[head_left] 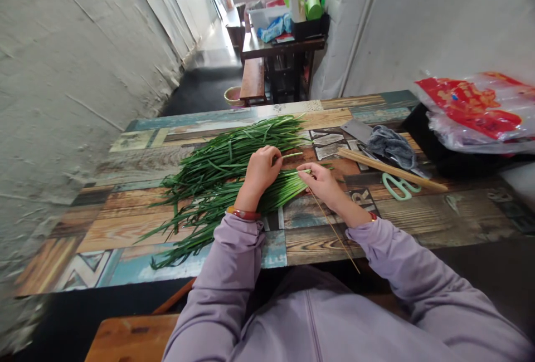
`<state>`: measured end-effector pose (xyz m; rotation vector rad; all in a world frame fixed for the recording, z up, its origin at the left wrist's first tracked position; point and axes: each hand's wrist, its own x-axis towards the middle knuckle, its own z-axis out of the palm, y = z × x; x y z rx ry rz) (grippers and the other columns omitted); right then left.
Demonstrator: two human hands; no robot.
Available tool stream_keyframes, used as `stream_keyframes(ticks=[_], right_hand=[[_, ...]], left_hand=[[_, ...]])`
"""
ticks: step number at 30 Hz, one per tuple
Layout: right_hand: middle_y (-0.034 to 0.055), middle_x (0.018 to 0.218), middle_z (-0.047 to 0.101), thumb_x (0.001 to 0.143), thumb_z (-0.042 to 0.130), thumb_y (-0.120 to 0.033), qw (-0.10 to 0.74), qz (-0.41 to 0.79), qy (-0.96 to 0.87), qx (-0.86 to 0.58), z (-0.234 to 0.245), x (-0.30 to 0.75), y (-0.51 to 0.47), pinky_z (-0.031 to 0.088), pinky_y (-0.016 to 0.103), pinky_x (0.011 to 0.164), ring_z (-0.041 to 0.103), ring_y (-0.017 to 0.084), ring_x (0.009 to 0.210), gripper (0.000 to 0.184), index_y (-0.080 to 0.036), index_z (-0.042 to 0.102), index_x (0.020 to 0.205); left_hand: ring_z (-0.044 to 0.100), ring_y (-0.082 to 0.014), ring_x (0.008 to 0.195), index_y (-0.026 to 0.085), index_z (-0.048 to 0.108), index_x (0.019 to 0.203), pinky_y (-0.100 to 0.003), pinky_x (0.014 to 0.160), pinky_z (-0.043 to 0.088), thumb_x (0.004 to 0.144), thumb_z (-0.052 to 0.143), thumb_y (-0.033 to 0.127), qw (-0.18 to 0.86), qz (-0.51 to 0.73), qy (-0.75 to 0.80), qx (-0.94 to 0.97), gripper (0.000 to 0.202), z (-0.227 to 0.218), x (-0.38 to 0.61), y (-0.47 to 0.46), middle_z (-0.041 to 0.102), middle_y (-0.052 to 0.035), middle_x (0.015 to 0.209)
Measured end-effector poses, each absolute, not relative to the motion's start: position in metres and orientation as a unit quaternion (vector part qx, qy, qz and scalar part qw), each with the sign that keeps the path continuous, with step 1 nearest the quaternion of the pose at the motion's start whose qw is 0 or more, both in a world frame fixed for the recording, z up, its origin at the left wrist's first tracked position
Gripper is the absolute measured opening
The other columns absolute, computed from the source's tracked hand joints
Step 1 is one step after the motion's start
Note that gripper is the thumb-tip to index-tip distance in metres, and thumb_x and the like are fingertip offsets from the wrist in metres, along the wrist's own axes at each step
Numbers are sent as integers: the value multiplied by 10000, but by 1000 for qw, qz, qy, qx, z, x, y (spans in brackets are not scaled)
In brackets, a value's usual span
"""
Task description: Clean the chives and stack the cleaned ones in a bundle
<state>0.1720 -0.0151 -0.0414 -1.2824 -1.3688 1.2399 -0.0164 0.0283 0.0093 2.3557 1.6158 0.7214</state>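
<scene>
"Greens (238, 147) lie in two bundles across a plank-patterned table (121, 228), pale ends to the right. Where are the hands?"

"The left hand (264, 170) bends over the gap between the far bundle (234, 145) and the near bundle (278, 192), thumb and fingers pinching a single stalk (293, 155) that juts to the right."

"And the right hand (324, 184)?"

"Opposite, fingertips curled at the pale ends of the near bundle. A thin straw (332, 226) slants from them past the table's front edge; at this size, I cannot tell whether the fingers grip or merely touch."

"What shares the tabletop?"

"To the right, wooden sticks (393, 170) lie at a slant, pale green scissors (399, 186) just beside them. Beyond the sticks is a bunched grey cloth (390, 145), and a red-and-clear plastic bag (476, 108) is piled at the far right."

"In the background?"

"A second table (284, 47) carries boxes and packets, with a narrow bench (252, 79) before it and a woven basket (232, 95) alongside."
</scene>
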Motion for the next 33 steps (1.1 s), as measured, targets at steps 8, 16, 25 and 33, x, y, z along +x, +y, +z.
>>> stream_keyframes(ticks=[8, 16, 25, 33], right_hand=[[18, 795, 664, 801, 633, -480, 481, 458, -555, -501, -20, 168, -25, 490, 255, 552, 590, 133, 626, 357, -182, 681, 991], [26, 829, 677, 855, 594, -429, 476, 418, -577, -517, -13, 175, -27, 489, 260, 611, 581, 142, 681, 293, -185, 684, 989], [0, 810, 677, 846, 646, -417, 499, 429, -564, -499, -20, 178, -26, 498, 255, 633, 602, 133, 692, 272, -189, 672, 992], [-5, 808, 678, 826, 688, -431, 510, 466, -538, -482, -19, 176, -27, 483, 245, 589, 583, 117, 653, 286, -196, 678, 989]], left_hand=[[599, -152, 757, 187, 749, 1031, -270, 712, 458, 908, 507, 175, 198, 320, 528, 761, 272, 14, -9, 3, 685, -50, 888], [642, -168, 850, 173, 770, 956, -283, 808, 491, 902, 565, 216, 266, 339, 497, 753, 216, 16, -2, -3, 718, -54, 923], [616, -145, 797, 155, 766, 898, -272, 795, 480, 877, 601, 199, 297, 391, 463, 738, 172, 17, 1, -3, 700, -38, 863], [590, -139, 769, 146, 718, 783, -268, 757, 465, 886, 579, 191, 302, 425, 444, 729, 179, 15, 2, -2, 669, -36, 811]])
